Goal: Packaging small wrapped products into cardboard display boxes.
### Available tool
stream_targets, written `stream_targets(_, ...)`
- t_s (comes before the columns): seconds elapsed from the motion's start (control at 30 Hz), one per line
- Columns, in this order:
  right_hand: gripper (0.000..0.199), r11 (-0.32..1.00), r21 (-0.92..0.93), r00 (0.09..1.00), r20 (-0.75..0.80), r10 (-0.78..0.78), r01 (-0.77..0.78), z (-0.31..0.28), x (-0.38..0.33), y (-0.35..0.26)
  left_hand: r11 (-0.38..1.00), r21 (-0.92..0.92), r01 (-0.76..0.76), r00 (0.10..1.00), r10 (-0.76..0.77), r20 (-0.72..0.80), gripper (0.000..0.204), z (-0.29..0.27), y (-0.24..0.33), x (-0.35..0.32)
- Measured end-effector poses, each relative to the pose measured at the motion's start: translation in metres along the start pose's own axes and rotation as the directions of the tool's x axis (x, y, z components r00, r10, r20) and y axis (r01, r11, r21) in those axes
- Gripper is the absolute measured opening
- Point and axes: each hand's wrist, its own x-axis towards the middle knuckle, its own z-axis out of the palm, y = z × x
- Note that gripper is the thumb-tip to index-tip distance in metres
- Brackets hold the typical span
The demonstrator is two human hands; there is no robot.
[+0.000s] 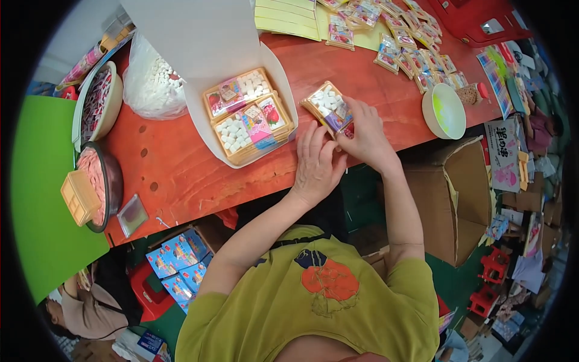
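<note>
The person's right hand (367, 134) clasps a marshmallow pack (327, 100) over the red counter (175, 181), right of an open white box (198, 119); the left hand (315, 164), fingers bent, is at its near end, its grip unclear.

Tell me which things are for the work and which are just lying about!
Seems part of the work:
- the held pack
- the open white box
- the packs inside it
- the pile of packs, probably

Probably just lying about:
- the red stools
- the jar with a red lid
- the blue boxes
</note>
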Motion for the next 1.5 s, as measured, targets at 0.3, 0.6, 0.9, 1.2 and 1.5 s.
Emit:
stream_targets(0.3,0.073,0.928,0.373,0.994,0.096,-0.049,0.009,-0.030,0.078,0.040,0.995,0.101,-0.004,0.987,-0.013,0.162,0.069,-0.011,0.002,0.002)
stream_targets(0.6,0.083,0.819,-0.195,0.834,-0.258,0.489,-0.540,0.025,0.239,0.047,0.961,0.244,-0.126,0.953,0.049,0.298,0.076,-0.016,0.016,0.014)
stream_targets(0.9,0.065,0.836,0.511,0.980,0.080,0.183,-0.198,-0.009,0.130,0.072,0.986,0.162,-0.034,0.963,-0.011,0.270,0.084,-0.007,-0.004,0.000)
stream_targets(1.2,0.070,0.999,0.022,0.998,0.029,-0.049,0.049,-0.026,-0.003,0.000,0.985,0.116,-0.125,0.970,0.097,0.222,0.099,0.003,0.000,0.002)
stream_targets(1.5,0.075,0.899,0.165,0.880,-0.198,0.432,-0.404,-0.059,0.118,0.116,0.971,0.207,-0.123,0.940,0.047,0.338,0.093,0.004,0.008,0.014)
